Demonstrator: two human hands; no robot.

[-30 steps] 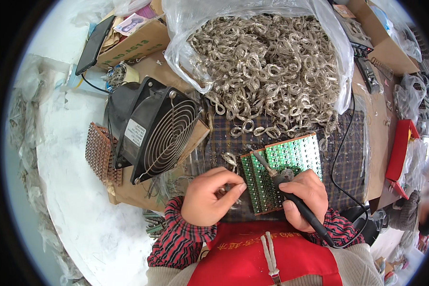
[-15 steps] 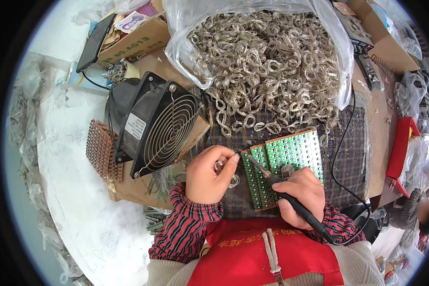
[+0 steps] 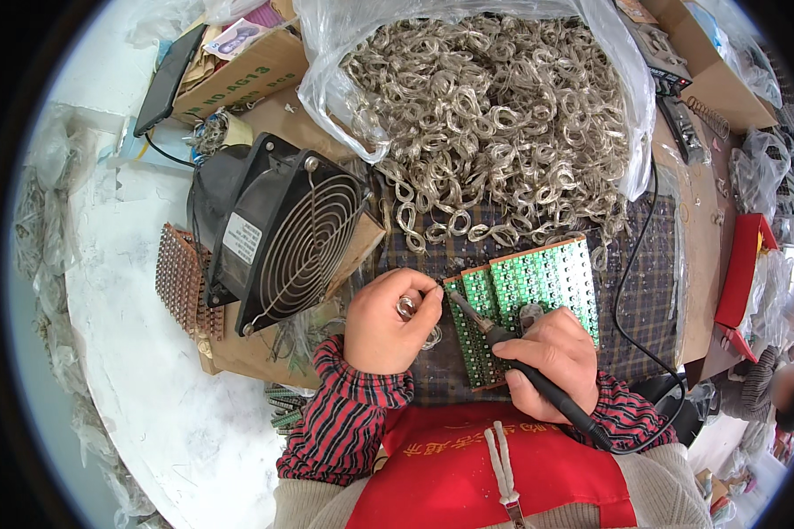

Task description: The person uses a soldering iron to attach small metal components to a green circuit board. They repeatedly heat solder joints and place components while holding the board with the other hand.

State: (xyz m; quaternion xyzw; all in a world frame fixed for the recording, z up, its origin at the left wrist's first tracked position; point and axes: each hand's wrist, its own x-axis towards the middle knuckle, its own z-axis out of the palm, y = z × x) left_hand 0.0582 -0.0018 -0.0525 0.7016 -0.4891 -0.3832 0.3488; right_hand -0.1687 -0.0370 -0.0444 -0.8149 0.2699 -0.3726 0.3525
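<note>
Green circuit boards (image 3: 543,278) lay overlapped beneath the right hand (image 3: 551,353), its fingers closed round a soldering iron (image 3: 538,377). Left hand (image 3: 384,322): fingertips pinched, wire coil (image 3: 406,307) in grasp. Any finished soldering was too small to tell. Beyond the fingers, heaped coils (image 3: 494,115) lay unattached.

Red apron (image 3: 445,480), yellow lettering (image 3: 427,448), pale cord (image 3: 506,490), striped red and black oversleeves (image 3: 335,432), beige ribbed sweater (image 3: 313,504), bare hands (image 3: 384,322)

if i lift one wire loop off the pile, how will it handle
Probably floppy: the loops bend into slack figure eights. Likely light, being bundles of thin strands. It may snag, as the pile lies heaped and overlapping.
</note>
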